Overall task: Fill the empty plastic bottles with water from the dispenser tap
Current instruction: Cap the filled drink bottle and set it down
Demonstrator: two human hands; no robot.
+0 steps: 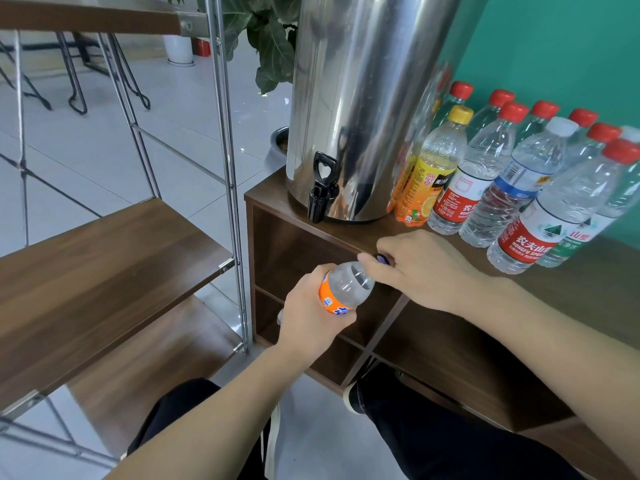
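Left hand [311, 315] grips the orange-labelled bottle [343, 291]; right hand [420, 270] pinches its dark cap [382, 259] at the neck.

Left of the left hand: a metal-framed wooden shelf [114, 258] over pale floor tiles [86, 147]. The bottle tilts between the hands, its base hidden by the left palm (contents hard to judge). The cap shows only partly between the right fingers. Above the hands, the black tap [322, 188] projects from the steel dispenser [363, 98] on the wooden cabinet [450, 341]. Up and right of the right hand, capped bottles [519, 188] stand against a green wall [561, 46]; the rightmost are cut off.
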